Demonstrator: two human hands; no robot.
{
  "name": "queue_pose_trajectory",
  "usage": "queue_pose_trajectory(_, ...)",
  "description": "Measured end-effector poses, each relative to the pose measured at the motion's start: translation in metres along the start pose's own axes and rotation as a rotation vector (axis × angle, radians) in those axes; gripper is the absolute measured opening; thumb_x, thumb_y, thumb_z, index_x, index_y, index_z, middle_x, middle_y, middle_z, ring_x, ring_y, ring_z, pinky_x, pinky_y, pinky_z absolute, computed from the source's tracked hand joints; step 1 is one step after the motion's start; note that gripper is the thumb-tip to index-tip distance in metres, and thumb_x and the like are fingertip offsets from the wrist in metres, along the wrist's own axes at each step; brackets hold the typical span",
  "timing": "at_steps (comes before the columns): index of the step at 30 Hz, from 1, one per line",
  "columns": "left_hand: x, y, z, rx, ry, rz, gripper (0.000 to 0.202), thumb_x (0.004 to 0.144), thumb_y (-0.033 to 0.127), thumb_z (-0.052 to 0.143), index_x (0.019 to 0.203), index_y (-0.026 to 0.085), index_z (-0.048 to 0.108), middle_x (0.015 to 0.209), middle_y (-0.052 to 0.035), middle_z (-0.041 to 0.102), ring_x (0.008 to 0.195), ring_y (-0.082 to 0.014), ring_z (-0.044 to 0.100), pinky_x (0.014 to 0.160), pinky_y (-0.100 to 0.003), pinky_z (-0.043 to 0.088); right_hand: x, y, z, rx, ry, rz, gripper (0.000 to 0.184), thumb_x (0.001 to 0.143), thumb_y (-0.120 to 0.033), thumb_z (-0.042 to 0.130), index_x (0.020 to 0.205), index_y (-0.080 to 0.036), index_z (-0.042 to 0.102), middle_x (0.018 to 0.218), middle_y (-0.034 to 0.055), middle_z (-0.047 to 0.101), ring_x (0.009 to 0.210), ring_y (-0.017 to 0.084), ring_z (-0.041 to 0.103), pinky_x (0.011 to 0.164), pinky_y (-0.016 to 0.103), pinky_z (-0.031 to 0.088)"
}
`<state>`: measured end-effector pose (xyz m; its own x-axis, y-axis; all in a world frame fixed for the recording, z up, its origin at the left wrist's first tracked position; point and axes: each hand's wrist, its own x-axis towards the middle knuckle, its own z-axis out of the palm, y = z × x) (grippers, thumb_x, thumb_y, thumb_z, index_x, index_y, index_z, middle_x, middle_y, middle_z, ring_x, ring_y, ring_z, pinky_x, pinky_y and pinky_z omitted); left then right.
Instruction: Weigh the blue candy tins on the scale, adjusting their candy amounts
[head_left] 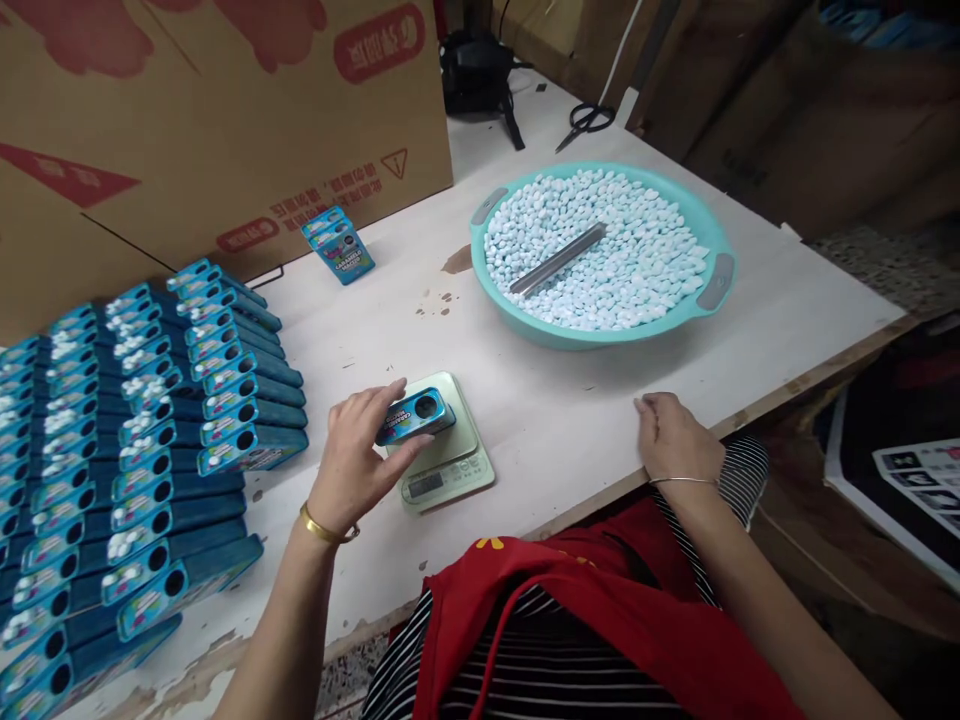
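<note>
My left hand [358,452] grips a small blue tin box [415,413] with a round hole in its face, holding it on a pale green kitchen scale [450,465]. Resting on the table's front edge, my right hand [675,437] has its fingers curled down and holds nothing that I can see. A teal round basin [716,275] full of small white-blue candies stands further back, with a grey metal bar [559,258] lying on the candies.
Rows of blue tin boxes [135,440] are stacked at the left. One loose pair of boxes [337,243] lies before a large cardboard carton [225,110]. Scissors [586,121] and a black device [476,70] sit at the back. The table edge [810,375] runs at the right.
</note>
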<state>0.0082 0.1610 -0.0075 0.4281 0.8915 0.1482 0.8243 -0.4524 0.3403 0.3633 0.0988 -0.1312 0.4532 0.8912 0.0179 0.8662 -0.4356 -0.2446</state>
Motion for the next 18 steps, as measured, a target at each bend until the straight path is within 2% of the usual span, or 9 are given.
queue_pose_trajectory(5, 0.005, -0.004, 0.001, -0.026, -0.053, 0.041, 0.037, 0.084, 0.044, 0.057, 0.112, 0.021, 0.054, 0.099, -0.0066, 0.066, 0.089, -0.0211, 0.060, 0.080, -0.036, 0.042, 0.005, 0.005, -0.002, 0.264, 0.027, 0.100, 0.041, 0.091, -0.046, 0.037, 0.116, -0.017, 0.053, 0.084, 0.0098, 0.065, 0.070, 0.022, 0.056, 0.060, 0.030, 0.036)
queue_pose_trajectory(7, 0.008, -0.011, -0.002, -0.055, -0.016, 0.077, 0.036, 0.082, 0.046, 0.058, 0.110, 0.022, 0.055, 0.095, -0.0057, 0.066, 0.084, -0.0208, 0.060, 0.076, -0.035, 0.044, 0.010, 0.006, -0.001, 0.413, 0.090, 0.109, 0.044, 0.090, -0.047, 0.036, 0.118, -0.016, 0.050, 0.085, 0.0092, 0.064, 0.073, 0.022, 0.057, 0.064, 0.032, 0.041)
queue_pose_trajectory(10, 0.020, -0.029, -0.003, -0.096, 0.124, 0.070, 0.037, 0.080, 0.049, 0.060, 0.108, 0.024, 0.056, 0.090, -0.0044, 0.064, 0.076, -0.0198, 0.059, 0.069, -0.033, 0.046, 0.020, 0.007, 0.002, 0.533, 0.141, 0.131, 0.048, 0.090, -0.048, 0.035, 0.120, -0.013, 0.048, 0.081, 0.0091, 0.063, 0.074, 0.022, 0.059, 0.068, 0.033, 0.045)
queue_pose_trajectory(13, 0.041, -0.051, -0.001, -0.061, 0.247, -0.018, 0.039, 0.078, 0.052, 0.060, 0.104, 0.023, 0.055, 0.085, -0.0031, 0.061, 0.072, -0.0185, 0.057, 0.065, -0.031, 0.046, 0.023, 0.005, 0.002, 0.461, 0.057, 0.131, 0.049, 0.091, -0.047, 0.033, 0.124, -0.014, 0.047, 0.084, 0.0112, 0.065, 0.076, 0.024, 0.061, 0.067, 0.033, 0.046)
queue_pose_trajectory(16, 0.071, -0.078, -0.001, 0.010, 0.209, -0.066, 0.041, 0.080, 0.052, 0.056, 0.103, 0.019, 0.055, 0.090, -0.0053, 0.060, 0.079, -0.0204, 0.057, 0.071, -0.033, 0.046, 0.017, 0.005, 0.001, 0.265, -0.091, 0.148, 0.050, 0.091, -0.046, 0.032, 0.129, -0.016, 0.045, 0.088, 0.0130, 0.068, 0.072, 0.026, 0.063, 0.062, 0.034, 0.044)
queue_pose_trajectory(18, 0.094, -0.102, -0.004, 0.059, 0.163, -0.105, 0.040, 0.080, 0.048, 0.056, 0.105, 0.017, 0.055, 0.094, -0.0073, 0.060, 0.086, -0.0221, 0.057, 0.077, -0.034, 0.046, 0.014, 0.007, 0.005, 0.172, -0.146, 0.134, 0.051, 0.092, -0.047, 0.028, 0.128, -0.017, 0.047, 0.085, 0.0130, 0.070, 0.068, 0.027, 0.064, 0.058, 0.034, 0.043)
